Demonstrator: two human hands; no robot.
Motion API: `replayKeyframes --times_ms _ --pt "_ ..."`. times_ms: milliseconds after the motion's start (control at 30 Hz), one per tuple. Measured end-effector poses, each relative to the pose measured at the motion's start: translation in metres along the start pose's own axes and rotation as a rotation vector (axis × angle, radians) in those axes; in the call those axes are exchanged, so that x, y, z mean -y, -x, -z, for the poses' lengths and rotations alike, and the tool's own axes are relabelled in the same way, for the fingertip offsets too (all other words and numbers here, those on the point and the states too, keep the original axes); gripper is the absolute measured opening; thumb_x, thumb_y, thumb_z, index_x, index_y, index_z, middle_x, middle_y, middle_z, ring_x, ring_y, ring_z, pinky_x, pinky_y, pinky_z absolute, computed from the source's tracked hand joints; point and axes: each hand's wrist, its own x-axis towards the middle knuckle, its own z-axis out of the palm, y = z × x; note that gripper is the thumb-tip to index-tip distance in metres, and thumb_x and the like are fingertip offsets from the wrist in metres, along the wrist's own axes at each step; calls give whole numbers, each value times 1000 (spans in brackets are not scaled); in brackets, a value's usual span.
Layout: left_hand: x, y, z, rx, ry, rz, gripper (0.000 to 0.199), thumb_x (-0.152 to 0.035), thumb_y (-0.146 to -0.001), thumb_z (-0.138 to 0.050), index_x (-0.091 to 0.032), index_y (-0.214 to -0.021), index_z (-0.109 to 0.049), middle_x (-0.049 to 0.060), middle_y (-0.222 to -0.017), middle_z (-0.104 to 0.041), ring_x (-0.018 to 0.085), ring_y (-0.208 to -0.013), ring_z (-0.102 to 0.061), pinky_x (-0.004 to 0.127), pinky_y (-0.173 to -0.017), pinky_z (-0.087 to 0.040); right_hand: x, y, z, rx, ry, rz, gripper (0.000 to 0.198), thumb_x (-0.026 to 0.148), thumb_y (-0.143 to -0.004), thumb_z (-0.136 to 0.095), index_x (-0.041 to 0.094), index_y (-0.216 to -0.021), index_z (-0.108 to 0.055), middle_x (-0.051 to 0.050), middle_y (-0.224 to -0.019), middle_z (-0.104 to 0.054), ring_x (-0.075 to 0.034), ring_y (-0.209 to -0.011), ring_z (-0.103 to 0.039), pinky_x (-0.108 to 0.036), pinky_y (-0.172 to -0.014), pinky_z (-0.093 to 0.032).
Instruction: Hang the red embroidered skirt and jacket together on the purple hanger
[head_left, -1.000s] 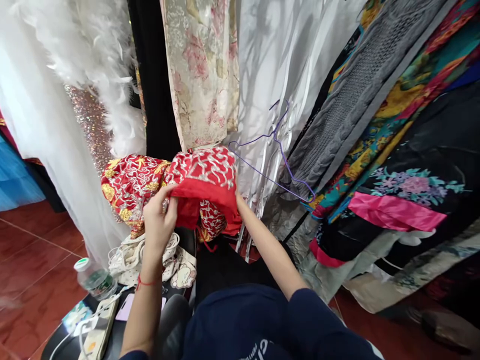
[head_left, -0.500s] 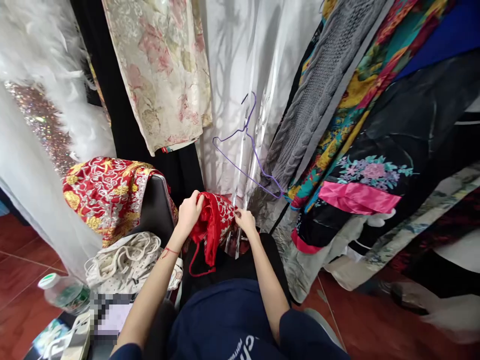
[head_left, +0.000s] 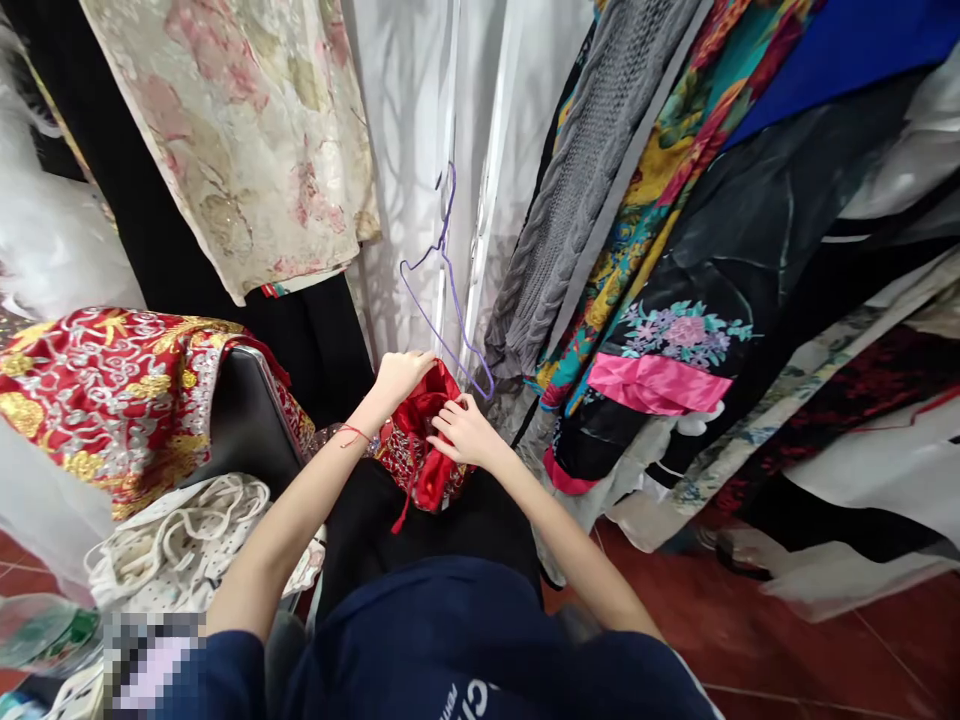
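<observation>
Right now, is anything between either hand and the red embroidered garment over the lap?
Nothing visible: the left hand holds the red embroidered garment at its far edge, and the right hand touches its red lining. The purple hanger appears beyond them, not in between.

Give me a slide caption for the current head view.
Left hand at the edge of a red garment, right hand spread over it, purple hanger beyond.

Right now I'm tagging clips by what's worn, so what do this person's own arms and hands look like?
Both sleeves are short and dark navy. The left hand is ungloved, with a thin red cord bracelet at its wrist. The right hand is ungloved too, no bracelet visible.
</observation>
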Motion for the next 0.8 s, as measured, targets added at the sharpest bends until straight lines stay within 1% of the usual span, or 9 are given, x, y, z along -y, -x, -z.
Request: replayKeyframes --times_ms 133,267,300,367,433,533,600,700,800 --pt "21 -4 -3 -72 -35 -2 37 -40 -106 -38 -21 -99 -69 10 -98 -76 23 -90 -71 30 -59 -26 -24 32 1 68 13 67 49 58 -98 -50 15 -97 -72 -14 -97 -70 -32 -116 -56 -55 -106 -33" --pt "45 -16 2 -133 -34 136 37 -44 -105 -38 -23 -107 -67 9 -108 -77 25 -94 -72 31 -59 -24 -33 61 2 139 16 152 59 69 -90 -55 14 -102 -73 -18 -114 -69 -34 -121 -55 -59 -106 -35" --pt "50 -20 4 -137 -36 160 35 -45 -105 -39 -23 -112 -66 10 -110 -77 25 -95 -72 31 -59 -24 -37 66 2 160 52 156 55 64 -91 -57 13 -107 -71 -20 -118 -68 -34 -121 -56 -58 -106 -36" --pt "59 -25 10 -127 -47 192 37 -48 -103 -42 -23 -123 -61 11 -108 -77 27 -95 -72 30 -60 -26 -50 73 1 191 148 125 38 40 -98 -57 13 -121 -67 -21 -127 -66 -31 -119 -57 -54 -104 -39" --pt "65 -28 16 -114 -64 220 42 -50 -103 -42 -23 -132 -55 12 -101 -77 27 -91 -72 30 -62 -28 -67 77 2 198 228 35 41 22 -98 -53 13 -138 -57 -22 -133 -63 -31 -119 -57 -50 -100 -42" --pt "71 -26 25 -130 -85 247 43 -51 -104 -35 -23 -129 -56 11 -97 -78 24 -89 -72 29 -63 -30 -86 75 4 151 233 -127 64 36 -95 -59 7 -150 -45 -29 -141 -54 -38 -124 -53 -51 -97 -43" --pt "72 -23 29 -134 -100 245 42 -49 -105 -32 -24 -124 -60 10 -97 -78 24 -90 -72 29 -63 -31 -87 69 2 121 193 -152 74 48 -94 -59 5 -151 -42 -30 -142 -52 -41 -125 -50 -50 -98 -42" --pt "70 -19 34 -118 -113 233 40 -48 -105 -34 -24 -123 -61 10 -97 -78 25 -91 -72 29 -64 -32 -72 59 -8 102 121 -126 65 45 -98 -53 10 -151 -42 -25 -139 -57 -37 -119 -53 -49 -99 -40" --pt "65 -19 36 -100 -82 226 38 -48 -104 -37 -24 -125 -59 11 -99 -77 26 -93 -72 29 -68 -36 -58 52 -21 68 -18 -193 53 40 -99 -52 11 -144 -46 -21 -132 -62 -31 -110 -57 -46 -96 -40"
